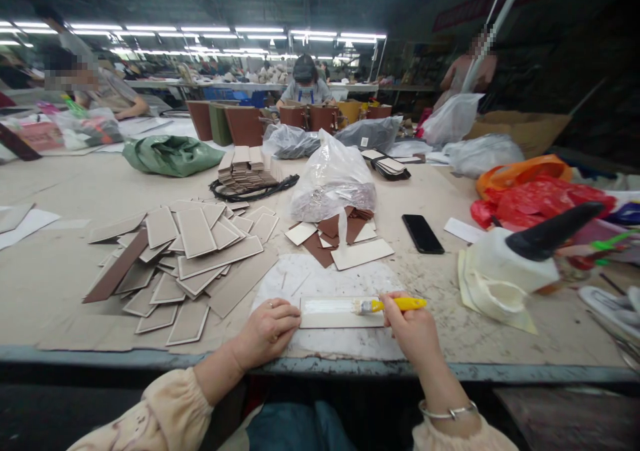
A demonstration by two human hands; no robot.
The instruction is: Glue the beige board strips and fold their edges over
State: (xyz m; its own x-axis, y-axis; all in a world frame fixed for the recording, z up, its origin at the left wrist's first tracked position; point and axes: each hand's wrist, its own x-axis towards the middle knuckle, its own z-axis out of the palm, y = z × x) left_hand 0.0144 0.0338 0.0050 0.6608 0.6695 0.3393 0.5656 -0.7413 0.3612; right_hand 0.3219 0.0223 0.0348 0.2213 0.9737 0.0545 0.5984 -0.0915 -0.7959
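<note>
My right hand (411, 328) grips a yellow-handled brush (403, 304), its bristles resting on a pale rectangular piece (340, 319). A white wet-looking streak runs along the upper part of that piece. My left hand (270, 331) lies at the piece's left end, fingers together and pressing on its edge; nothing else shows in it. Under the piece is a stained white sheet (285, 272). To the left lies a loose pile of beige rectangular pieces (195, 231). Brown and cream pieces (363, 254) lie beyond the sheet, by a clear plastic bag (327, 178).
A black phone (423, 233) and a white container (520, 258) with a black nozzle are on the right, near red bags (545, 198). Behind are stacked pieces (245, 168), a green bag (170, 154) and a person (305, 81) across the table.
</note>
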